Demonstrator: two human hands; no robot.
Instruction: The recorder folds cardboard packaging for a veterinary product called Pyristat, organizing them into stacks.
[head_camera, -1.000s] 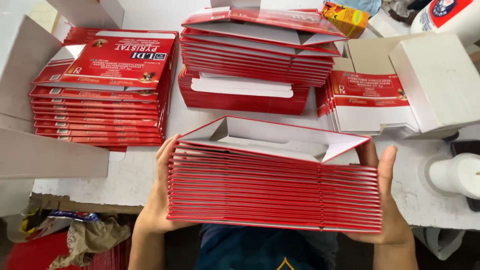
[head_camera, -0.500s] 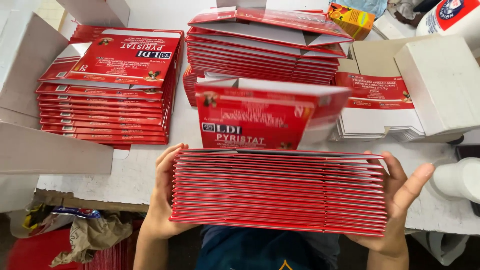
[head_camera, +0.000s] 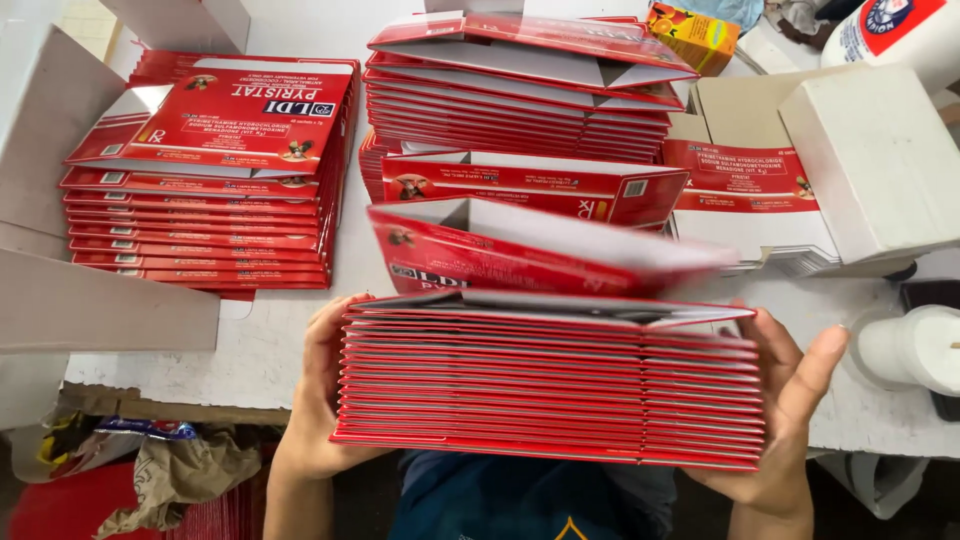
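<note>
hands clamp a thick stack of flat red cartons from both ends, held edge-on just above the near edge of the white table. left hand presses its palm and curled fingers against the stack's left end, grasping it firmly. between the two grips, one loose carton stands tilted just above the top of the stack, blurred, with its white inside showing; whether it touches the stack i cannot tell. right hand cups the stack's right end, thumb up along the side and fingers under the bottom corner, also grasping. beyond the left grip sits a tall pile of the same red cartons beside a grey cardboard flap; straight past the stack are two more piles; past the right grip lie a white box, a short pile of red-and-white sheets and a white cup. to do this well, i judge both palms should squeeze evenly and keep the edges square, so no carton slips out of the middle.
</note>
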